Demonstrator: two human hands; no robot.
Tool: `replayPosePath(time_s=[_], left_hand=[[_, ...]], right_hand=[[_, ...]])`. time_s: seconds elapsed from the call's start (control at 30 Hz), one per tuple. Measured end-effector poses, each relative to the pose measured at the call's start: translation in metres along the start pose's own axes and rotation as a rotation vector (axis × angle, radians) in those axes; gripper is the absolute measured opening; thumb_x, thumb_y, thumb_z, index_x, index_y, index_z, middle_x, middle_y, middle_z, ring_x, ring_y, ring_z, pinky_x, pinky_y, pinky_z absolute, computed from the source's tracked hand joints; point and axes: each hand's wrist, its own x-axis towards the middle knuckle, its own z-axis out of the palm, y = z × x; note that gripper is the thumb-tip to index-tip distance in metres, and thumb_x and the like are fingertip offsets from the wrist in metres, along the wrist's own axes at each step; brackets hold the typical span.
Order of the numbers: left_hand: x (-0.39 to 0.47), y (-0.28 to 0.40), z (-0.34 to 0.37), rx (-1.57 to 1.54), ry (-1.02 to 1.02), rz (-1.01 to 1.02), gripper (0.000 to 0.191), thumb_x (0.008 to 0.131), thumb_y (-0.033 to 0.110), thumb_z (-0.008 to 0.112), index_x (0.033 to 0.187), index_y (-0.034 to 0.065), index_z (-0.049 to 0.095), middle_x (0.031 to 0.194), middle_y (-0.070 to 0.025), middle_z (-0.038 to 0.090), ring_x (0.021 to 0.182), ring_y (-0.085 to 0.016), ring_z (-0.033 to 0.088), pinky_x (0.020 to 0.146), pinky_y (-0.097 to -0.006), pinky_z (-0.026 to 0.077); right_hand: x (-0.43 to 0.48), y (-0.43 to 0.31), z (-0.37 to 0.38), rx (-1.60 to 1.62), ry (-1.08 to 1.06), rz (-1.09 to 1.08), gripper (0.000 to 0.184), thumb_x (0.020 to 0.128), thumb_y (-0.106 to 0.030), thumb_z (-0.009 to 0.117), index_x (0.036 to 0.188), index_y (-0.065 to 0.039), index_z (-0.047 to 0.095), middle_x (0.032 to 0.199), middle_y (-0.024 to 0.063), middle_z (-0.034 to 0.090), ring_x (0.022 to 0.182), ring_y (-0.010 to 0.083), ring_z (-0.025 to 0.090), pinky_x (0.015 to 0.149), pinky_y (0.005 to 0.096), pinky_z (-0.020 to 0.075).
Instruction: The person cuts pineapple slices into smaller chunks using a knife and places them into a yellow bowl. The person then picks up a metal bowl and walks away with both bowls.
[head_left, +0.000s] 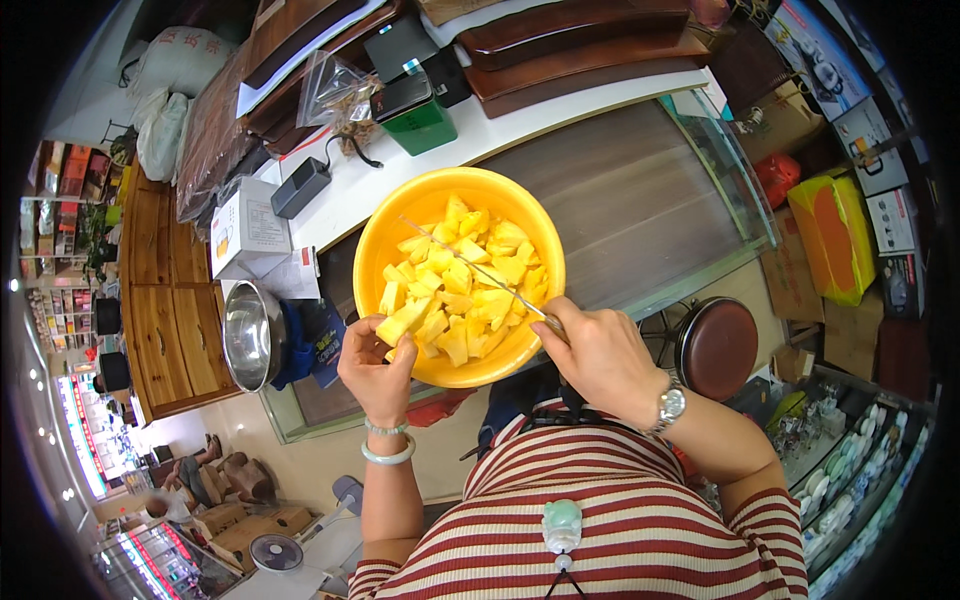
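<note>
A yellow plastic basin holds many chunks of cut pineapple. Over its near left rim, my left hand grips a longer pineapple piece between thumb and fingers. My right hand is closed around the handle of a thin-bladed knife at the near right rim. Its blade reaches across the top of the chunks toward the upper left, apart from the held piece. Most of the knife's handle is hidden in my fingers.
The basin stands on a glass-topped counter. To its left are a steel bowl and a white carton. Behind it stand a green tin and a black device. A round stool is at right. A person sits far left.
</note>
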Motion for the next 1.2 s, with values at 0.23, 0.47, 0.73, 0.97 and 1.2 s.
replayPosePath(time_s=[0.23,0.47,0.73,0.97,1.2], left_hand=[[0.006,-0.007,0.007,-0.28,0.002,-0.156,0.031,0.083,-0.012,0.066,0.111,-0.0025,0.057,0.109,-0.0108,0.067,0.1,-0.016,0.068,0.089,-0.0275,0.056],[0.0,-0.011,0.013,-0.155,-0.009,-0.161,0.035,0.082,-0.009,0.073,0.115,-0.0053,0.061,0.108,-0.01,0.07,0.098,-0.014,0.069,0.09,-0.0269,0.056],[-0.002,-0.016,0.013,0.086,0.086,0.116,0.039,0.076,-0.004,0.082,0.111,-0.0052,0.065,0.102,-0.0068,0.071,0.09,-0.012,0.067,0.084,-0.0275,0.055],[-0.01,-0.005,0.02,0.046,0.042,0.219,0.033,0.076,-0.007,0.076,0.107,-0.0051,0.064,0.097,-0.0085,0.069,0.089,-0.012,0.065,0.081,-0.0266,0.054],[0.0,-0.019,-0.001,-0.568,0.051,-0.154,0.025,0.093,-0.001,0.064,0.117,0.0004,0.059,0.12,-0.0127,0.065,0.108,-0.023,0.067,0.101,-0.0378,0.056]], right_hand=[[-0.024,-0.014,-0.008,0.208,-0.119,-0.057,0.027,0.1,-0.024,0.063,0.096,0.003,0.063,0.059,0.0195,0.063,0.054,0.0372,0.066,0.053,0.0447,0.0532],[-0.036,-0.013,-0.003,-0.004,-0.169,-0.139,0.025,0.097,-0.024,0.066,0.1,0.0,0.059,0.067,0.017,0.067,0.059,0.0349,0.068,0.053,0.0429,0.0534],[-0.033,-0.017,-0.003,-0.079,-0.213,-0.186,0.022,0.093,-0.019,0.066,0.095,0.0,0.054,0.066,0.0169,0.067,0.06,0.0337,0.069,0.054,0.043,0.0544],[-0.009,-0.016,0.011,-0.072,-0.182,-0.17,0.024,0.092,-0.02,0.069,0.103,-0.001,0.06,0.066,0.0178,0.067,0.061,0.0361,0.069,0.055,0.0446,0.0549],[0.013,-0.009,0.007,0.046,-0.08,-0.066,0.024,0.099,-0.023,0.064,0.099,0.001,0.064,0.061,0.0192,0.065,0.058,0.0366,0.068,0.055,0.0447,0.0557]])
